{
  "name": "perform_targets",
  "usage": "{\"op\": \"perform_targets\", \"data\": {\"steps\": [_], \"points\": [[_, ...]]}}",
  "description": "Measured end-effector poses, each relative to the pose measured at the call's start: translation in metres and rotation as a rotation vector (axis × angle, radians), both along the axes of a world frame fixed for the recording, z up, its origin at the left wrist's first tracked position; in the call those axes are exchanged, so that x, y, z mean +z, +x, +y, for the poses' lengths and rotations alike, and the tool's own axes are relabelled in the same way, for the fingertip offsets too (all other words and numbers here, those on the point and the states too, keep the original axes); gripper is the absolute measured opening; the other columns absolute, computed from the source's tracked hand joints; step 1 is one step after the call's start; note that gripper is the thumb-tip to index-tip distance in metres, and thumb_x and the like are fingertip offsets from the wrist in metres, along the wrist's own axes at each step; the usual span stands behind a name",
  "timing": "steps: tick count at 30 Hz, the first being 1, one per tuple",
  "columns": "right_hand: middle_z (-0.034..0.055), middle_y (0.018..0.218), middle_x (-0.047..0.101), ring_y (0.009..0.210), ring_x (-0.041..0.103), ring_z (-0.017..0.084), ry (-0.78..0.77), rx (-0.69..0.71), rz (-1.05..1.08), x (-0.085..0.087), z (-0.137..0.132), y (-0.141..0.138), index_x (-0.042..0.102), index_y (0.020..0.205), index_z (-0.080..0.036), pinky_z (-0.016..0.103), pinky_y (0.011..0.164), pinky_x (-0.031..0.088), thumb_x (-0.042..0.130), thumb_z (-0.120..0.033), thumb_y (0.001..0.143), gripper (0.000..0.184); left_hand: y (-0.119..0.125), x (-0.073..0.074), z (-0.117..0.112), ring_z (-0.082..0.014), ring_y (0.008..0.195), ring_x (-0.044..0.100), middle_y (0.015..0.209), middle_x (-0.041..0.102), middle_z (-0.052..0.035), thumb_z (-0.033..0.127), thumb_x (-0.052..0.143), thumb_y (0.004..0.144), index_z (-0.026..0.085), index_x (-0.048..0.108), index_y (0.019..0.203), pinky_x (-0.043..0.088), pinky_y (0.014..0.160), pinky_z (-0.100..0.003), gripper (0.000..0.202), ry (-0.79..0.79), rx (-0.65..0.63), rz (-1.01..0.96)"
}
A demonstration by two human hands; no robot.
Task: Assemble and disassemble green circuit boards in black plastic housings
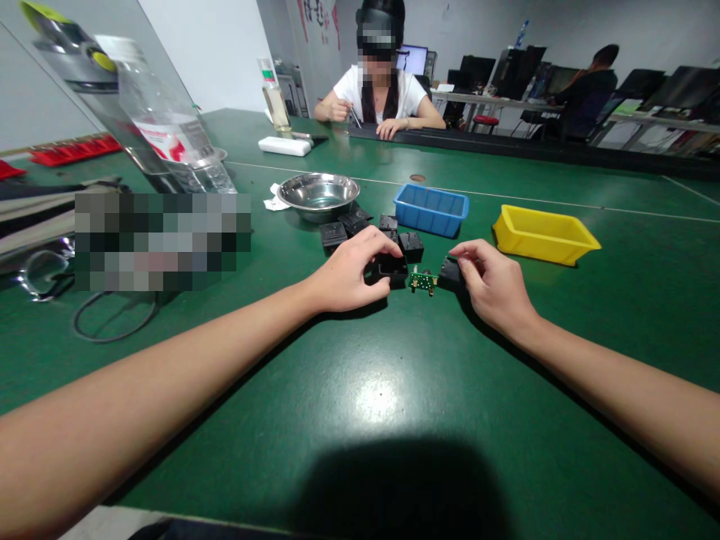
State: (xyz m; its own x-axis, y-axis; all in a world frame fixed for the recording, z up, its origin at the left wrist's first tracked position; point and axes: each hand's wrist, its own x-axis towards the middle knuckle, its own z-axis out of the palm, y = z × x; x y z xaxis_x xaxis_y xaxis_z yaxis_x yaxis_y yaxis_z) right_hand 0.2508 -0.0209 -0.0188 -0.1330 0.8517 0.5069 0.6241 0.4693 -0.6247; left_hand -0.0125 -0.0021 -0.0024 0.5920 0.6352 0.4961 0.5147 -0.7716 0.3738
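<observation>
My left hand (352,274) rests on the green table (360,390) with its fingers curled over a black plastic housing (392,267). My right hand (490,281) pinches a second black housing part (450,271) at its left side. Between the two hands lies a small green circuit board (423,280), untouched. Several more black housings (360,223) lie just behind my left hand.
A steel bowl (318,193), a blue bin (430,208) and a yellow bin (543,234) stand beyond the parts. A clear bottle (169,127) and cables are at the left. A person in white sits across the table; another sits far right.
</observation>
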Motion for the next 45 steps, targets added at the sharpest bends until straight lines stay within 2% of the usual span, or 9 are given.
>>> {"op": "perform_targets", "data": {"steps": [3, 6, 11, 13, 17, 21, 28, 37, 45], "points": [[0.0011, 0.080, 0.066, 0.053, 0.056, 0.014, -0.060, 0.059, 0.291, 0.001, -0.008, -0.006, 0.064, 0.100, -0.023, 0.029, 0.050, 0.045, 0.056, -0.029, 0.096, 0.011, -0.001, -0.002, 0.001, -0.0208, 0.098, 0.064, 0.105, 0.064, -0.0069, 0.019, 0.060, 0.080, 0.016, 0.061, 0.112, 0.055, 0.091, -0.036, 0.032, -0.016, -0.022, 0.021], [-0.0008, 0.075, 0.064, 0.048, 0.053, 0.012, -0.133, 0.140, 0.408, 0.002, -0.020, -0.014, 0.063, 0.095, -0.024, 0.026, 0.042, 0.041, 0.064, -0.031, 0.092, 0.008, 0.000, 0.000, -0.001, -0.0221, 0.106, 0.063, 0.111, 0.065, -0.0094, 0.018, 0.062, 0.083, 0.016, 0.060, 0.115, 0.054, 0.096, -0.037, 0.031, 0.036, -0.098, 0.001], [-0.0014, 0.074, 0.064, 0.047, 0.055, 0.011, -0.273, 0.254, 0.441, 0.005, -0.035, -0.023, 0.063, 0.093, -0.024, 0.025, 0.039, 0.045, 0.071, -0.034, 0.090, 0.013, 0.009, 0.004, -0.015, -0.0247, 0.112, 0.065, 0.119, 0.068, -0.0126, 0.039, 0.070, 0.091, 0.018, 0.059, 0.123, 0.053, 0.096, -0.037, 0.040, 0.127, -0.218, 0.001], [-0.0009, 0.076, 0.066, 0.050, 0.056, 0.011, -0.309, 0.312, 0.430, 0.005, -0.038, -0.025, 0.064, 0.094, -0.024, 0.025, 0.041, 0.048, 0.071, -0.034, 0.090, 0.013, 0.013, 0.003, -0.021, -0.0242, 0.104, 0.067, 0.112, 0.070, -0.0118, 0.047, 0.071, 0.091, 0.018, 0.061, 0.119, 0.053, 0.091, -0.036, 0.041, 0.164, -0.244, 0.049], [0.0002, 0.082, 0.068, 0.056, 0.060, 0.012, -0.363, 0.390, 0.406, 0.004, -0.040, -0.026, 0.065, 0.095, -0.024, 0.024, 0.044, 0.051, 0.072, -0.034, 0.090, 0.013, 0.019, 0.003, -0.028, -0.0195, 0.088, 0.069, 0.095, 0.073, -0.0070, 0.045, 0.070, 0.094, 0.018, 0.064, 0.107, 0.050, 0.080, -0.031, 0.030, 0.181, -0.250, 0.097], [0.0003, 0.084, 0.067, 0.059, 0.060, 0.012, -0.363, 0.397, 0.414, 0.003, -0.041, -0.023, 0.064, 0.102, -0.024, 0.025, 0.047, 0.051, 0.073, -0.034, 0.089, 0.019, 0.017, 0.004, -0.027, -0.0170, 0.081, 0.069, 0.091, 0.074, -0.0054, 0.044, 0.070, 0.093, 0.019, 0.066, 0.104, 0.049, 0.077, -0.030, 0.028, 0.228, -0.222, 0.061], [-0.0025, 0.079, 0.065, 0.060, 0.058, 0.012, -0.372, 0.439, 0.401, 0.007, -0.039, -0.022, 0.057, 0.121, -0.024, 0.026, 0.054, 0.048, 0.080, -0.030, 0.082, 0.045, 0.008, 0.003, -0.019, -0.0120, 0.071, 0.068, 0.079, 0.072, -0.0004, 0.040, 0.075, 0.089, 0.016, 0.067, 0.104, 0.051, 0.071, -0.022, 0.029, 0.222, -0.084, -0.113], [-0.0038, 0.073, 0.062, 0.056, 0.056, 0.012, -0.352, 0.365, 0.383, 0.008, -0.036, -0.023, 0.065, 0.108, -0.023, 0.026, 0.050, 0.046, 0.085, -0.037, 0.077, 0.040, 0.009, 0.001, -0.019, -0.0128, 0.071, 0.067, 0.080, 0.071, -0.0010, 0.040, 0.073, 0.089, 0.017, 0.067, 0.105, 0.052, 0.071, -0.023, 0.028, 0.202, -0.104, -0.061], [-0.0047, 0.070, 0.062, 0.055, 0.055, 0.011, -0.342, 0.345, 0.454, 0.008, -0.036, -0.022, 0.065, 0.108, -0.023, 0.024, 0.050, 0.045, 0.086, -0.036, 0.077, 0.040, 0.008, 0.001, -0.017, -0.0104, 0.068, 0.064, 0.081, 0.068, 0.0005, 0.038, 0.076, 0.087, 0.015, 0.064, 0.109, 0.051, 0.068, -0.020, 0.035, 0.139, -0.111, -0.114]]}}
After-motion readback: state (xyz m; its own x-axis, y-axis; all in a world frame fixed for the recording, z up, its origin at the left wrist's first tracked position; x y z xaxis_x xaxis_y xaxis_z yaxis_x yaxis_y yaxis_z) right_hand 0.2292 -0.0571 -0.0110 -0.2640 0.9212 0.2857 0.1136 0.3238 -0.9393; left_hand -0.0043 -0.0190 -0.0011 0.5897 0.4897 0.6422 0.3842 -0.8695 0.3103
